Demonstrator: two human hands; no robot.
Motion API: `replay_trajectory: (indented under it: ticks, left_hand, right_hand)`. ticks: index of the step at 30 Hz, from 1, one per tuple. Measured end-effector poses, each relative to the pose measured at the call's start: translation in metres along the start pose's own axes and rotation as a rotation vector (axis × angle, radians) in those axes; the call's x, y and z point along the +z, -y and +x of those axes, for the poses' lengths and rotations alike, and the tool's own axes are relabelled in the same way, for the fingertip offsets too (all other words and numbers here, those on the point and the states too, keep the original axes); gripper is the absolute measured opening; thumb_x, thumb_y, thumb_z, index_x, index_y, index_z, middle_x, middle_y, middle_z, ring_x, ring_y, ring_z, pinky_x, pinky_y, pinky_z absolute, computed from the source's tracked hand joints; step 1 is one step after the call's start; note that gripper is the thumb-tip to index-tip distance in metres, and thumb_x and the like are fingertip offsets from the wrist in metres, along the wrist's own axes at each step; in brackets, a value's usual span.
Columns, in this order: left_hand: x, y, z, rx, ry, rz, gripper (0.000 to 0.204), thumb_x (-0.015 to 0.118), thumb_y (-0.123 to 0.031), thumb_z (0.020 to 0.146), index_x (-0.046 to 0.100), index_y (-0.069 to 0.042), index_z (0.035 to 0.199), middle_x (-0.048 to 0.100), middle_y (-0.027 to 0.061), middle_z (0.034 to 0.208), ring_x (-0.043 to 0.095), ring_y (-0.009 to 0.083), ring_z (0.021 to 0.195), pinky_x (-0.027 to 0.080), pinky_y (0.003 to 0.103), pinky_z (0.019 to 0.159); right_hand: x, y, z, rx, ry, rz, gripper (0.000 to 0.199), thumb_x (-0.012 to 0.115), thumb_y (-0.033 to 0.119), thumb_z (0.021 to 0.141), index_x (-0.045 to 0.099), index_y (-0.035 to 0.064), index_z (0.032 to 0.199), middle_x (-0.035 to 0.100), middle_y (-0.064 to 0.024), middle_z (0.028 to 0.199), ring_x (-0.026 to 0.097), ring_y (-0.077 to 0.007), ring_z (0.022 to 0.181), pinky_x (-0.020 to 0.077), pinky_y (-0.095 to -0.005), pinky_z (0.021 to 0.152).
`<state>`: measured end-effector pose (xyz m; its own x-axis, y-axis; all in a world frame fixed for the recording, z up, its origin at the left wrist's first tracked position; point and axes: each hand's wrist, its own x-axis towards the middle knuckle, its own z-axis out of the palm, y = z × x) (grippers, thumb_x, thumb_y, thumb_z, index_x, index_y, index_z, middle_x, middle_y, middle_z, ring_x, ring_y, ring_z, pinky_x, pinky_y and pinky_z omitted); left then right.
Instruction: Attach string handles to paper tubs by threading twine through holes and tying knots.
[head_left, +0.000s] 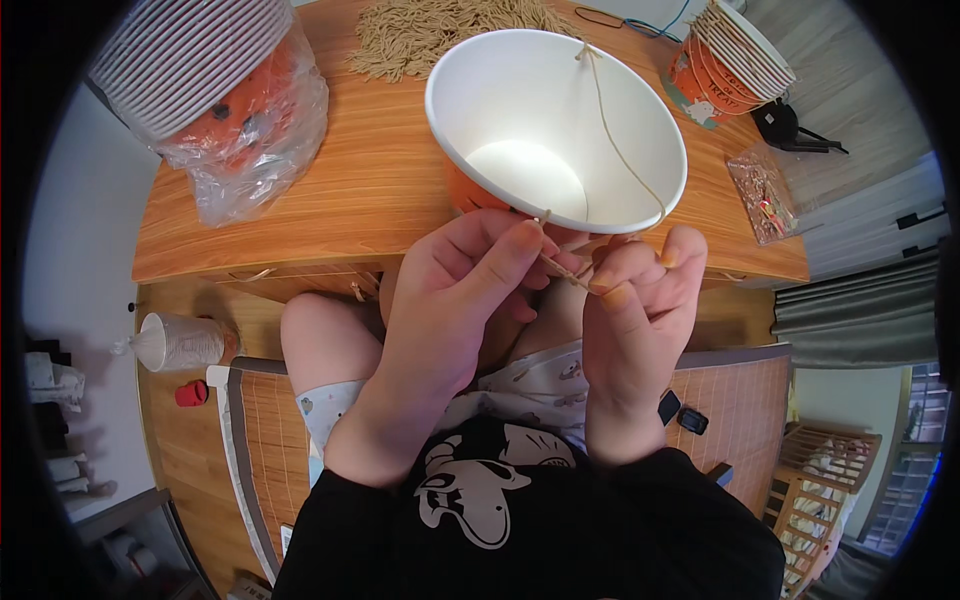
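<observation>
A paper bucket [535,170], white inside and orange outside, leans toward me at the table's front edge. A thin tan cord is knotted at its far rim and runs down across the opening to the near right rim. At the near rim, my left hand [465,265] has its thumb and forefinger closed on the cord [563,271] by the bucket wall. To the right, my right hand [645,300] pinches the same cord between thumb and fingers, so a short length stretches between both hands. The fingers partly hide the knot area.
On the wooden table [370,180] lie a bagged bucket stack [215,100], a heap of tan cords [450,30], another orange bucket stack [725,70] with cords, a black object [780,128] and a clear packet [762,195]. More wrapped white containers [185,342] lie on the floor.
</observation>
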<state>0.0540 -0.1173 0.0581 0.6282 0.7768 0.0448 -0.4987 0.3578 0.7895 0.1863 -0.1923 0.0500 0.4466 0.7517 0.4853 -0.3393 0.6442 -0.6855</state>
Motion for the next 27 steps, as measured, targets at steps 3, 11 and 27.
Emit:
replay_trajectory:
  ticks: [3,11,27]
  left_hand:
    - [-0.001,0.001,0.001,0.037,0.018,-0.034,0.020,0.058,-0.026,0.104,0.063,-0.008,0.097,0.073,0.0079,0.092,0.067,0.0082,0.077,0.053,0.021,0.060]
    - [-0.001,-0.001,-0.001,0.023,0.070,-0.074,0.021,0.061,-0.026,0.103,0.068,-0.006,0.100,0.074,0.0041,0.096,0.060,0.0045,0.082,0.048,0.018,0.068]
    - [-0.013,-0.009,0.000,0.842,0.007,0.804,0.021,0.074,-0.004,0.085,0.074,-0.005,0.106,0.071,0.0055,0.098,0.064,0.0182,0.083,0.051,0.030,0.075]
  right_hand:
    - [-0.003,0.001,0.001,0.074,-0.005,0.114,0.050,0.063,-0.014,0.088,0.031,0.0136,0.114,0.067,-0.0164,0.094,0.064,-0.0198,0.090,0.0504,-0.0297,0.086]
    - [-0.005,-0.002,0.000,-0.045,0.035,0.007,0.048,0.064,-0.013,0.088,0.032,0.0130,0.113,0.069,-0.0185,0.101,0.063,-0.0204,0.095,0.0498,-0.0300,0.088]
    - [-0.015,0.010,0.003,-0.444,0.178,-1.055,0.046,0.083,0.002,0.075,0.049,0.0101,0.105,0.075,0.0001,0.096,0.049,-0.0187,0.085,0.0367,-0.0329,0.084]
